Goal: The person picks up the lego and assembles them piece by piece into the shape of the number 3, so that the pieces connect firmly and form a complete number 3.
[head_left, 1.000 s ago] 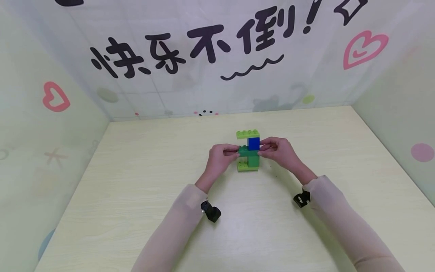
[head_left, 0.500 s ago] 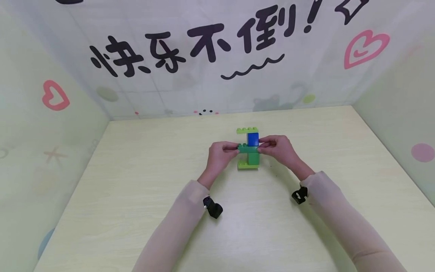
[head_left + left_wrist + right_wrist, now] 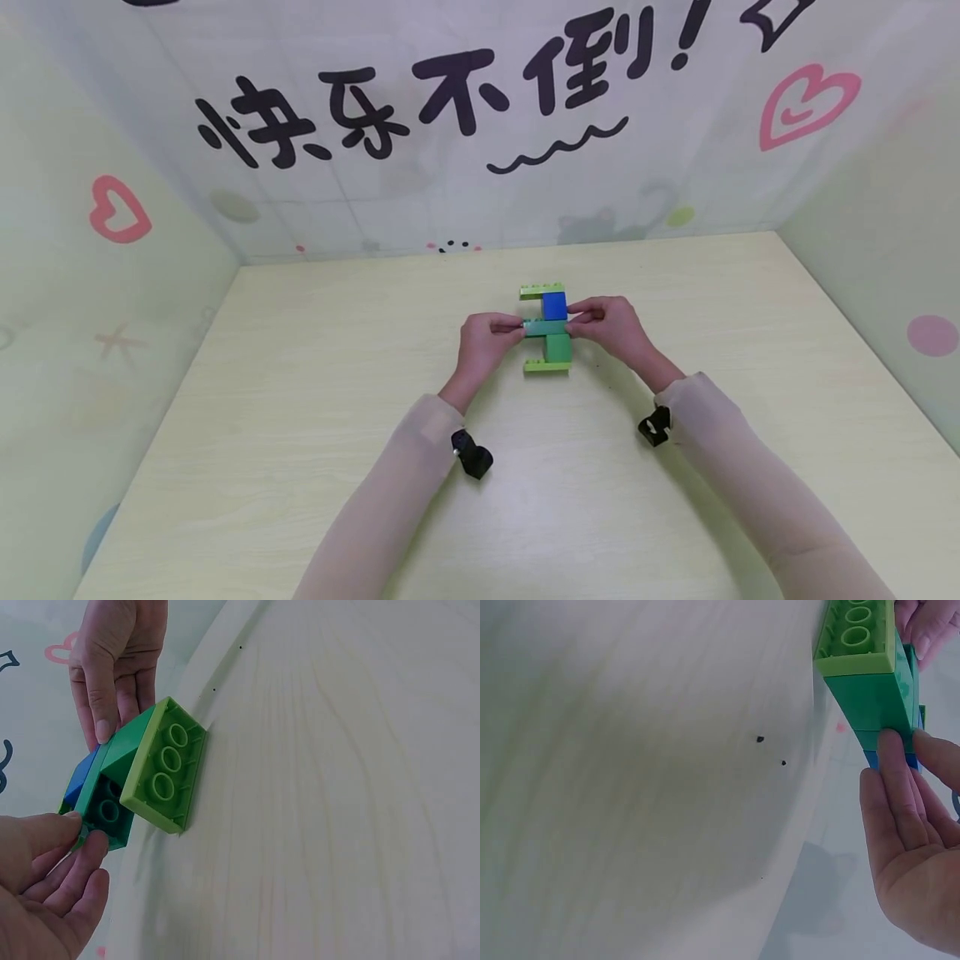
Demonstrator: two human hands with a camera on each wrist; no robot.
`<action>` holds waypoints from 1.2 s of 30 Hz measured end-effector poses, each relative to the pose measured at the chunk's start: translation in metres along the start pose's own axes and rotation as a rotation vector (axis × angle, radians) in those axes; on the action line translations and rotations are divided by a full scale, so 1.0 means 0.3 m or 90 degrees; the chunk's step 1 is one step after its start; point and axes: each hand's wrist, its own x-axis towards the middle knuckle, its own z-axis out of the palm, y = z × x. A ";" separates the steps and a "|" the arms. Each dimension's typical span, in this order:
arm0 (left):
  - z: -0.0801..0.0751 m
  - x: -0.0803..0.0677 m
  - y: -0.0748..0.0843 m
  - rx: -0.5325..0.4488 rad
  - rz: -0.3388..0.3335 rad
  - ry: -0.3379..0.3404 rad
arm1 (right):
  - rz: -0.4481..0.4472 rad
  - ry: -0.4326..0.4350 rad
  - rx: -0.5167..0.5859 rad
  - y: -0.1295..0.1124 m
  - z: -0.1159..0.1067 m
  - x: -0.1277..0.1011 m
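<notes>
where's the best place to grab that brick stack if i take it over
Take the brick stack by the two ends of its dark green middle brick, coming in from left and right. That brick juts sideways, and the left hand and right hand already pinch there.

1. The scene is lit brightly and evenly by soft, diffuse light from above; no hard glare is seen.
2. Only faint, soft-edged shadows are cast on the table [image 3: 300, 400] beneath the forearms and just near of the brick stack [image 3: 547, 329].
3. In the head view, wide-angle distortion is noticed: the walls are bowed outward toward the left and right edges.
4. In the right wrist view, the table surface is rendered blurred and washed out, with a dim grey patch at the centre.
5. In the left wrist view, the wood grain is shown fairly sharply, while the left hand [image 3: 45, 889] at the near edge is slightly soft.
</notes>
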 end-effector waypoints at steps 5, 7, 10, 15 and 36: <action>0.004 0.005 -0.008 -0.009 -0.007 -0.005 | 0.004 0.005 -0.003 0.001 0.002 0.006; 0.004 0.006 -0.009 -0.013 -0.006 -0.006 | 0.004 0.008 0.001 0.003 0.003 0.008; 0.005 0.007 -0.010 -0.022 -0.006 -0.004 | 0.004 0.011 0.004 0.005 0.004 0.010; 0.005 0.007 -0.013 -0.026 -0.008 -0.004 | 0.005 0.014 0.004 0.011 0.006 0.015; 0.004 0.012 -0.034 -0.018 -0.025 -0.031 | 0.023 -0.003 -0.038 0.022 0.010 0.028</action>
